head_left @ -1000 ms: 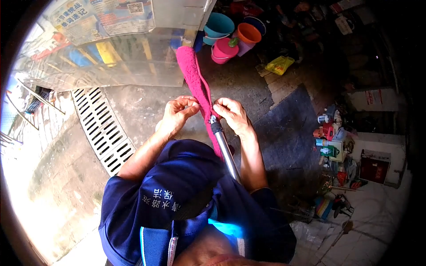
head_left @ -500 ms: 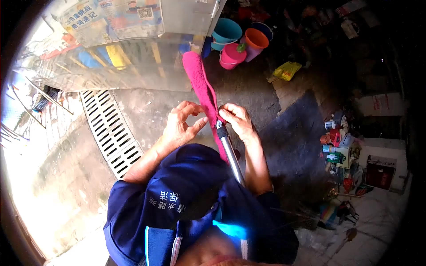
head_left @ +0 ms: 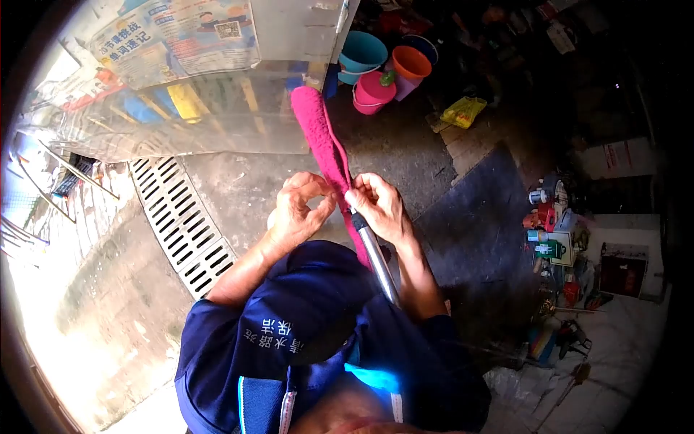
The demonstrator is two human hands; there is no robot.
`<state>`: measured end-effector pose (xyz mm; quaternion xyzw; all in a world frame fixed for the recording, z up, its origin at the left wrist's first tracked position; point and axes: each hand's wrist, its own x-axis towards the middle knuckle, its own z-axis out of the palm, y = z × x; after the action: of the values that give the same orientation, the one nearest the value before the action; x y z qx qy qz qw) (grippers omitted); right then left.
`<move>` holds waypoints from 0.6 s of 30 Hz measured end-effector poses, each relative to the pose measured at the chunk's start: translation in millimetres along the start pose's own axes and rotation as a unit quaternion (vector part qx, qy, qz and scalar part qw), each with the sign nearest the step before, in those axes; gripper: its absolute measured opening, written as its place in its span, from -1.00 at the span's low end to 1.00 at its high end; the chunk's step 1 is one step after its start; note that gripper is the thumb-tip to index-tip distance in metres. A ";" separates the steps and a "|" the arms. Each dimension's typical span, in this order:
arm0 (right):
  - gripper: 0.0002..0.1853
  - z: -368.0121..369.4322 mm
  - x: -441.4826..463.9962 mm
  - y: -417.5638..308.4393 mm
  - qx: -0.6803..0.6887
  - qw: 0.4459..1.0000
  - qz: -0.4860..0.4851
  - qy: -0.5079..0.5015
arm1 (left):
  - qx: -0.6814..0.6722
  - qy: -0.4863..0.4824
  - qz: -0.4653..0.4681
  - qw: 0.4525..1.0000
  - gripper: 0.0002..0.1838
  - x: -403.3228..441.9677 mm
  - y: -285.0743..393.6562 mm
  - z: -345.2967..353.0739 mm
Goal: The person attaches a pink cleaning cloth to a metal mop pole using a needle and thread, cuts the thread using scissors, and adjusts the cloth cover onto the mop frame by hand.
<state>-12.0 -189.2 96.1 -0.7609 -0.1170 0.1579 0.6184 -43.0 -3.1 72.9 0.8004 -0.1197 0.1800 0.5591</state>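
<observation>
Buckets and panel beyond pink cloth in pinch of right hand, left hand alongside, grip unclear

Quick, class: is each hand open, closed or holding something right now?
Left hand: curled at the pink cloth; whether it grips cannot be told.
Right hand: closed on the pink cloth, near the metal pole.

cam: head, single | mount: wearer's head, above shirt | faces: forward, steeply down | lens: wide, edges bowed, corners dark | nearest: shirt, filling bottom centre | close: left hand, right hand, mop, mid-frame | farther: floor beneath, grate at left, buckets at top, clutter along right edge
</observation>
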 end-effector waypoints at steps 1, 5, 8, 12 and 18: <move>-0.63 0.7 -3.1 -7.0 -0.023 1.000 -0.009 -0.006 | 0.000 0.000 -0.001 1.000 -0.92 -0.1 -1.1 1.1; -0.59 10.8 -5.6 -6.3 -0.145 0.987 -0.023 0.074 | -0.026 0.028 0.005 0.999 -0.91 -2.0 -4.8 4.5; -0.64 11.1 -5.5 -7.2 -0.175 0.981 -0.044 0.067 | -0.010 0.038 0.013 0.999 -0.89 -3.6 -6.9 1.8; -0.75 13.7 -4.2 -15.2 -0.166 0.981 -0.055 0.078 | 0.022 0.054 0.037 0.998 -0.86 -6.8 -6.6 -0.9; -0.76 13.3 1.4 -5.2 -0.202 0.972 -0.069 0.100 | 0.082 0.057 0.094 0.991 -0.82 -7.0 4.6 -17.8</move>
<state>-15.8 -175.6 98.6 -0.8719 -0.1363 0.0113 0.4702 -53.9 11.9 79.4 0.8169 -0.1474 0.2866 0.4783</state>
